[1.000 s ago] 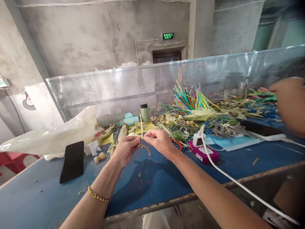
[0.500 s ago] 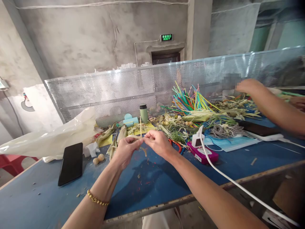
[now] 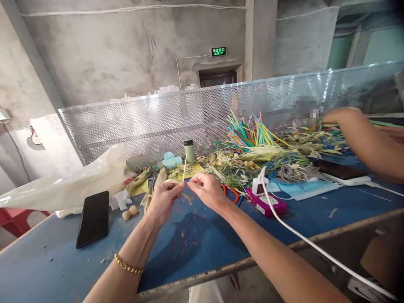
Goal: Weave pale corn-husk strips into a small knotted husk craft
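My left hand (image 3: 164,201) is closed in a pinch on a narrow pale-yellow strip (image 3: 184,167), which stands up above the fingertips and looks like dried husk. A curled tan end (image 3: 188,199) hangs just below the fingers. Close by on the right is my right hand (image 3: 206,189), its thumb and fingertips pinched together; whatever lies between them is too small to make out. A slight gap separates the two hands. Dried corn husks (image 3: 160,177) lie on the blue table (image 3: 214,244) behind my left hand.
On the left lie a black phone (image 3: 93,219), wooden beads (image 3: 130,212) and plastic sheeting (image 3: 72,176). Rightward are red-handled scissors (image 3: 232,193), a magenta power adapter (image 3: 268,203) with a white cable, and colourful pipe cleaners (image 3: 249,132). A co-worker's arm (image 3: 362,139) reaches in.
My hands have drawn slightly apart, the left shifting a little left. The strip now leans slightly to the right at its top. The co-worker's arm has moved right.
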Motion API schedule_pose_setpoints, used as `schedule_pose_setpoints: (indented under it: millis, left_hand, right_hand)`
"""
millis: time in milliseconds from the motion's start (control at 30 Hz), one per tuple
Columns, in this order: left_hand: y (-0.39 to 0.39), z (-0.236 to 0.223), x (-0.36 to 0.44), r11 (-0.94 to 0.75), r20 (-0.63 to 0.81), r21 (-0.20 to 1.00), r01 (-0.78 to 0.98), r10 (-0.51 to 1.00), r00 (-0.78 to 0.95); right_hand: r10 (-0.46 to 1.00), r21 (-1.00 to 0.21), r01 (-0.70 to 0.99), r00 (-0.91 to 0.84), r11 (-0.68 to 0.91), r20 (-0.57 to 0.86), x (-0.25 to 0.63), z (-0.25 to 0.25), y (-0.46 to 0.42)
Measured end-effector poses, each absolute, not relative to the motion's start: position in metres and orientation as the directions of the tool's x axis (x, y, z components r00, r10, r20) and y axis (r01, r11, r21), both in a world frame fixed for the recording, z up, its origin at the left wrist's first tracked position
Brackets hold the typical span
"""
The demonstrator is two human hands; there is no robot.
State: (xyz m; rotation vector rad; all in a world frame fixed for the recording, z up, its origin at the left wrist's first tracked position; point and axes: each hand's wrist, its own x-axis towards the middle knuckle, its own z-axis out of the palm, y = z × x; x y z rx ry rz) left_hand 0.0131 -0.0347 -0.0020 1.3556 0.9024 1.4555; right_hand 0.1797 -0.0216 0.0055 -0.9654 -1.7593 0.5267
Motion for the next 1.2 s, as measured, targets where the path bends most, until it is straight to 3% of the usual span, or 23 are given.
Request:
schedule_pose_setpoints:
  millis: [167, 367, 833, 1200]
  left_hand:
    - [-0.035, -0.001, 0.012, -0.35, 0.36, 0.923, -0.162, 0.933, 0.031]
    - [-0.04, -0.002, 0.019, -0.295, 0.315, 0.943, -0.156, 0.94, 0.127]
    - [-0.043, -0.001, 0.022, -0.253, 0.283, 0.946, -0.201, 0.95, 0.136]
    - [-0.042, -0.003, 0.022, -0.249, 0.264, 0.961, -0.12, 0.957, 0.123]
  right_hand:
    - [0.796, -0.729, 0.327, -0.167, 0.602, 0.582, 0.184, 0.007, -0.018]
    - [0.802, -0.779, 0.197, -0.201, 0.596, 0.563, 0.183, 0.006, -0.017]
    - [0.794, -0.772, 0.188, -0.184, 0.607, 0.579, 0.179, 0.004, -0.016]
    - [0.782, -0.76, 0.187, -0.144, 0.623, 0.606, 0.181, 0.003, -0.014]
